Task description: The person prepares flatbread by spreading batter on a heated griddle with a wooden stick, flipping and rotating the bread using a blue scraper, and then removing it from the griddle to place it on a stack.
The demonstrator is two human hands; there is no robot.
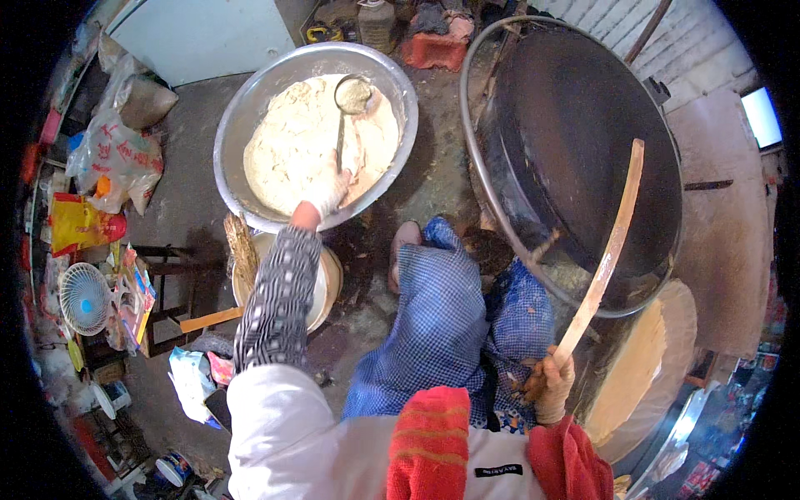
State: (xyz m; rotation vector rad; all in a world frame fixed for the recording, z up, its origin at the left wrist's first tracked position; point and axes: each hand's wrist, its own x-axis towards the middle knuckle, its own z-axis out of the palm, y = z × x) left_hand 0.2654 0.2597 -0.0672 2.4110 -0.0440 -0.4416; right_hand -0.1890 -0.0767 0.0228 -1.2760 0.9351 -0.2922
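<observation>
My left hand [327, 192], in a pale glove, is closed round the handle of a ladle [353, 96]. The ladle's round bowl holds some batter and lies over the pale, thick batter [287, 125] in a wide metal basin [227, 158]. In my right hand [550, 385], low at my right side, is the end of a long, thin wooden scraper [612, 246]. This scraper slants up and away, its far part above a big round dark griddle [583, 108]. The griddle's surface appears bare and dark.
A thin round flatbread [629, 375] lies on a round mat at the lower right. Beneath the basin's near side stands a pale bucket [329, 283]. A small fan [84, 298], plastic bags [117, 158] and a dark stool [162, 283] are at left. A red block [437, 52] sits at the back.
</observation>
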